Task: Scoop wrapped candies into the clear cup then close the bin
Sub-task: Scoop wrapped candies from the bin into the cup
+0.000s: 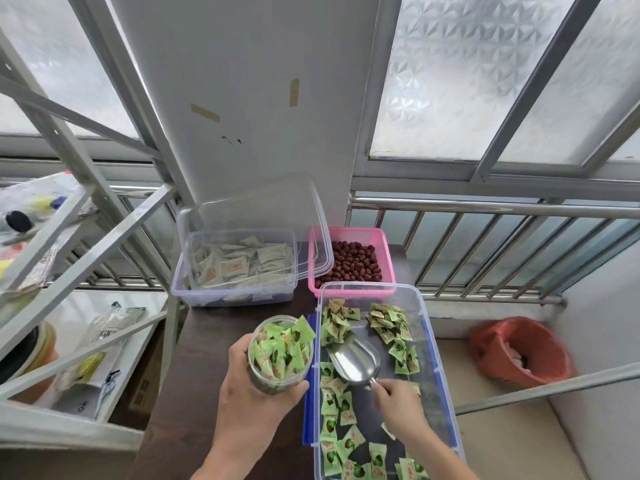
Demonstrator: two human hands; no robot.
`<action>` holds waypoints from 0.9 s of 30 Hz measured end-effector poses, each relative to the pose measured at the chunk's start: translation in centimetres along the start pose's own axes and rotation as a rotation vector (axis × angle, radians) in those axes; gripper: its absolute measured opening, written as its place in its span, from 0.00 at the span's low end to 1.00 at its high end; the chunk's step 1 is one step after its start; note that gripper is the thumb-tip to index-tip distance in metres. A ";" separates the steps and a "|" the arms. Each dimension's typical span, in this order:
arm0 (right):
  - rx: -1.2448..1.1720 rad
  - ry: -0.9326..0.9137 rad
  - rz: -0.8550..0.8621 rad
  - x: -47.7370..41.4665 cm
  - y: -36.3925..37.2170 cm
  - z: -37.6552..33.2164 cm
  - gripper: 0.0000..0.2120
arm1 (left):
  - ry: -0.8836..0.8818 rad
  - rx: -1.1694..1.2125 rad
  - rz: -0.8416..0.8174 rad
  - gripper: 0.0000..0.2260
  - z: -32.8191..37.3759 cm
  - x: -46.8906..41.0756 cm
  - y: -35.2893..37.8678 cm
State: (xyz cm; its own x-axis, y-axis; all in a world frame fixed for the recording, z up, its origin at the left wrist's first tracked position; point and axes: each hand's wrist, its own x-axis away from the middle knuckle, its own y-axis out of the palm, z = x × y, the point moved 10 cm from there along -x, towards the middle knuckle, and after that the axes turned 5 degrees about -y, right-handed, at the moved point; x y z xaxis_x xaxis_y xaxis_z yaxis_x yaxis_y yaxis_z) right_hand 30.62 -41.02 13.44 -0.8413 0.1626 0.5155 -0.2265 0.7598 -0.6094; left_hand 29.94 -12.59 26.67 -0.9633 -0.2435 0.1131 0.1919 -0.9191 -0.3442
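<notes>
My left hand (258, 389) grips the clear cup (281, 355), heaped with green wrapped candies and held just left of the clear bin (427, 341). My right hand (398, 400) holds the handle of a metal scoop (356, 363), which lies empty inside the bin. Green wrapped candies (337, 410) are scattered over the bin's floor. The bin has no lid on it; blue latches show on its left rim.
Behind stands another clear bin (235, 292) of pale wrapped candies with its lid (311, 223) leaning open. A pink basket (388, 282) of red dates sits beside it. White metal shelving (104, 244) is at the left, a railing (485, 209) behind, an orange bag (519, 351) on the right.
</notes>
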 end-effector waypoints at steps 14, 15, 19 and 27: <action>-0.245 -0.076 0.067 -0.7 -0.2 2.3 0.19 | -0.030 -0.069 -0.004 0.41 0.7 1.5 0.1; -0.212 -0.110 0.082 -0.3 -1.1 2.5 0.19 | -0.027 -0.067 -0.012 0.40 0.7 1.4 0.3; -0.149 -0.185 0.113 1.8 -4.4 3.9 0.20 | -0.010 -0.062 -0.068 0.40 0.8 0.6 1.5; -0.040 -0.170 0.141 4.6 -7.8 5.0 0.23 | 0.014 -0.065 -0.150 0.39 0.8 -0.6 3.8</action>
State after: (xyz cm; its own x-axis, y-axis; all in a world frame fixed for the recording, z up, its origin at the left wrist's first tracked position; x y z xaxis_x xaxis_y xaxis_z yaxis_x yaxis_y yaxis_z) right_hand 26.10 -49.38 17.53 -0.9347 0.1632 0.3157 -0.0838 0.7619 -0.6422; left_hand 31.44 -16.20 25.99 -0.9829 -0.1001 0.1545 0.0337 -0.9228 -0.3838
